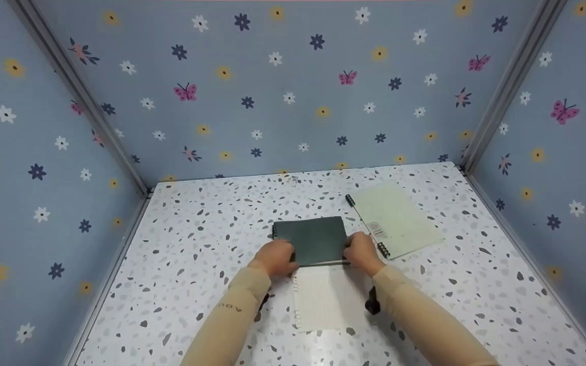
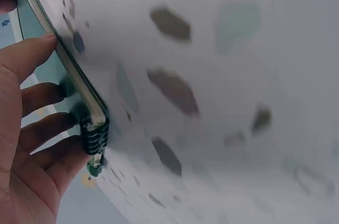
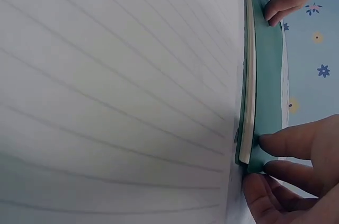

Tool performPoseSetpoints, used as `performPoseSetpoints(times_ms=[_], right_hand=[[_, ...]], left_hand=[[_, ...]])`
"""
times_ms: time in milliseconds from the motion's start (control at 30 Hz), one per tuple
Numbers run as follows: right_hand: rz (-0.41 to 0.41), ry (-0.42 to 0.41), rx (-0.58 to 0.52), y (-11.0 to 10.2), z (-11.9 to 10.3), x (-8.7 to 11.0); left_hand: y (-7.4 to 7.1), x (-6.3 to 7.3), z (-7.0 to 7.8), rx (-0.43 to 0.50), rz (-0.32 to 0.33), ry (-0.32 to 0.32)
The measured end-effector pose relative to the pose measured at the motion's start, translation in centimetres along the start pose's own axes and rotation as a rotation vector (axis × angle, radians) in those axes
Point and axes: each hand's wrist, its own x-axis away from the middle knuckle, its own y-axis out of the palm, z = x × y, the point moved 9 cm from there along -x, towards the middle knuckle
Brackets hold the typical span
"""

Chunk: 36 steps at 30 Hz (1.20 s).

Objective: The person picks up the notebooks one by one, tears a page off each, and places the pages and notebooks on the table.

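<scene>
A dark green spiral notebook [image 1: 318, 239] lies closed on the speckled tabletop, its black coil on the left. My left hand [image 1: 275, 256] holds its near left corner; in the left wrist view the thumb [image 2: 39, 52] is on the near edge and the fingers are by the coil [image 2: 95, 136]. At the near right corner, my right hand [image 1: 363, 251] grips the notebook with bent fingers on the cover [image 3: 270, 86] and edge. Just in front of it lies a loose lined sheet [image 1: 323, 300] with a ragged, torn left edge.
A pale green spiral notebook [image 1: 400, 218] lies tilted at the back right, near my right hand. Blue floral panels [image 1: 293, 101] wall the table [image 1: 196, 229] at the back and both sides, with grey metal posts [image 1: 501, 86] at the corners.
</scene>
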Motion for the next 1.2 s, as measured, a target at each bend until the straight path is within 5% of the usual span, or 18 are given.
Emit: performPoseSetpoints(times_ms=[200,467,833,1200], right_hand=[[-0.072,-0.022,-0.034,1.6,-1.8,0.3],[-0.113,0.035,-0.106,1.5,-1.4,0.9],[-0.078,0.008,-0.118,-1.2,1.0,0.5],[-0.035,-0.021,-0.068,-4.3,3.1,0.0]], left_hand=[[-0.8,1.0,-3.0,0.01,-0.019,-0.031],[-1.1,2.9,-7.4,-0.002,-0.038,-0.042],[-1.3,5.7,-13.3,-0.066,-0.08,-0.081],[-1.2,6.7,-16.1,-0.033,-0.105,-0.156]])
